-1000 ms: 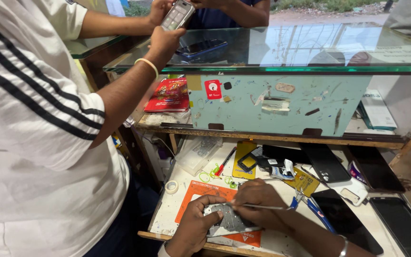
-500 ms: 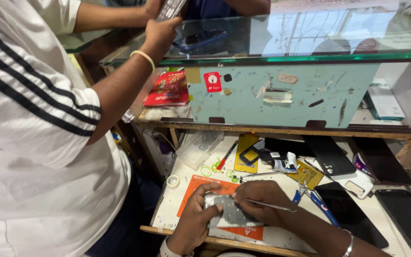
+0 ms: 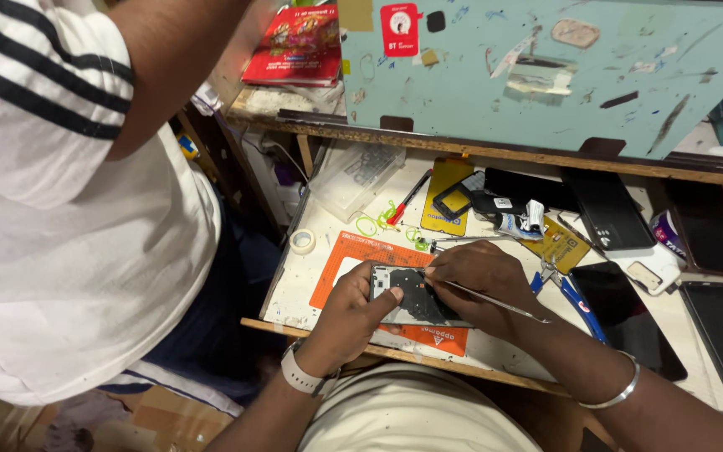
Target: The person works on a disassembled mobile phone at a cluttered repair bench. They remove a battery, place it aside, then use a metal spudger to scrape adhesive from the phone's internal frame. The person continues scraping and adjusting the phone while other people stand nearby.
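Both hands on an opened phone, right in the middle of the orange mat.

The left hand (image 3: 353,310) is curled around the near-left end of the opened phone (image 3: 416,297), thumb and fingers closed on its edge, pinning it flat on the orange mat (image 3: 353,255) on the desk (image 3: 294,293). The right hand (image 3: 479,280) comes in from the phone's right side, fingers pinched shut on a thin metal tool (image 3: 495,303) whose tip sits at the phone's exposed dark board. Just beyond the mat lie a yellow card (image 3: 448,194) and green loops (image 3: 378,224); a tape roll (image 3: 301,241) sits off the mat's left corner, blue-handled pliers (image 3: 571,293) lie to its right. To the mat's left, another person in a white striped shirt (image 3: 60,209) stands close to the desk.
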A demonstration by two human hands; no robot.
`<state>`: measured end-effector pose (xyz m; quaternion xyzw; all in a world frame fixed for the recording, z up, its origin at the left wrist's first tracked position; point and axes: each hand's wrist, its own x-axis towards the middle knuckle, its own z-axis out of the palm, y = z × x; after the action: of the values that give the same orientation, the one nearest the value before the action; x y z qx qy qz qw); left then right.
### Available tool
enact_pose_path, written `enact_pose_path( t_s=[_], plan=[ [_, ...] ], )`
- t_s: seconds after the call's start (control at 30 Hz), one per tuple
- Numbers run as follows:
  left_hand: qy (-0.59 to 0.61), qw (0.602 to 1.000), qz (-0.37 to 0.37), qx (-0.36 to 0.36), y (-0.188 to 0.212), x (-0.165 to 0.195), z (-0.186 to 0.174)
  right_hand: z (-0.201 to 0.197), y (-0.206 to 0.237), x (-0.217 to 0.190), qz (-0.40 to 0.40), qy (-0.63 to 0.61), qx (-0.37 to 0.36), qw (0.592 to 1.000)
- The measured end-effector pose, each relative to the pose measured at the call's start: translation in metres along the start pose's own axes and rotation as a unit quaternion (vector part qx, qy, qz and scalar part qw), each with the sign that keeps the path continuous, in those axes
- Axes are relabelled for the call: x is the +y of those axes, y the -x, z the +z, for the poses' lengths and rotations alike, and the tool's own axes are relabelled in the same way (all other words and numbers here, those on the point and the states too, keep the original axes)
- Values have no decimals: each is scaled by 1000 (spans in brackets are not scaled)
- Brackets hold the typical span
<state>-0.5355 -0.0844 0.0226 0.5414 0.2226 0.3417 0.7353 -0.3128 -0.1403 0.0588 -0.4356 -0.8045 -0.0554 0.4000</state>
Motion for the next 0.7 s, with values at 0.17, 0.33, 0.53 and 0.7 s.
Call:
enact_pose_path(
  t_s=[0.17,0.33,0.53,0.7],
  plan=[
    [-20,1000,3,-20,1,0,0,-2,-4,-7,-43,-17,-12,999],
    [-14,1000,7,2,1,-2,0,-5,-9,-9,-33,-14,-7,999],
    [-5,999,-46,-23,1,-2,-3,-6,-12,-16,-72,-7,-17,997],
    [10,999,9,-34,2,-3,-2,-8,-15,-19,-82,18,-11,996]
  ],
)
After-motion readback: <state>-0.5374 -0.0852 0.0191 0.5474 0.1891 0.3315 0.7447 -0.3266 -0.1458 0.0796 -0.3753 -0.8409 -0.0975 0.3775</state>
